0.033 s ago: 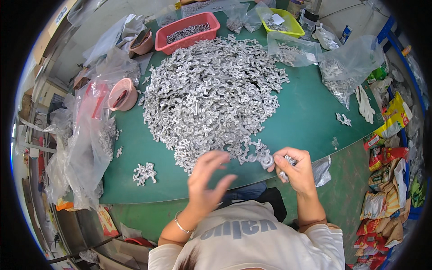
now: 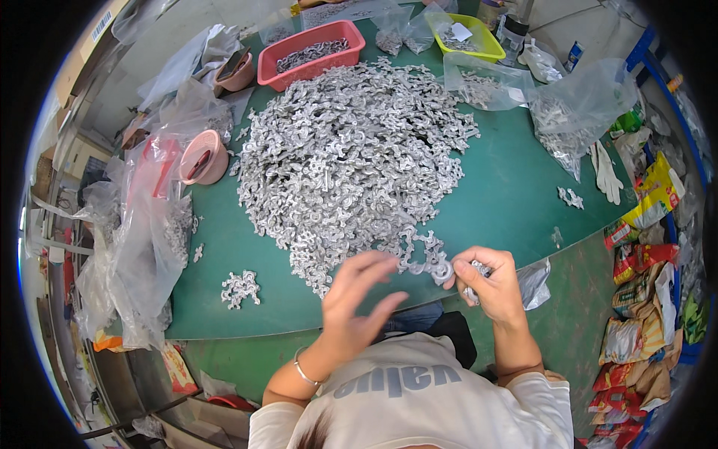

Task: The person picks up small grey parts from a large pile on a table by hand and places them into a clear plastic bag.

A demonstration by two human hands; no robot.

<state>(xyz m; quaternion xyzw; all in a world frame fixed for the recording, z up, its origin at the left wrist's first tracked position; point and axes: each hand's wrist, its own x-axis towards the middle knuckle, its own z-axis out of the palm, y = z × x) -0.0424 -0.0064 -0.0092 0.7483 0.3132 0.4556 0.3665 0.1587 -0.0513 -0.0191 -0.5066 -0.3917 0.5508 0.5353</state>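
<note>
A large heap of small silver-grey metal castings (image 2: pixel 351 157) covers the middle of the green table (image 2: pixel 508 179). My right hand (image 2: pixel 486 280), by the near edge, is closed around several of these castings. A ring-shaped casting (image 2: pixel 440 271) sticks out at its fingertips, towards the heap. My left hand (image 2: pixel 360 299) hovers at the heap's near edge with thumb and fingers apart, holding nothing. Between the two hands, a few castings trail off the heap. To the left lies a small separate cluster of castings (image 2: pixel 241 289).
A red tub (image 2: pixel 314 56) and a yellow-green tray (image 2: pixel 486 49) stand behind the heap. To the left are a pink cup (image 2: pixel 206 159) and plastic bags (image 2: pixel 149 239). A filled clear bag (image 2: pixel 557 135), a white glove (image 2: pixel 604 173) and loose castings (image 2: pixel 571 198) lie at the right.
My left hand has moved a little to the right, closer to my right hand. The right hand stays almost in place, still gripping the castings.
</note>
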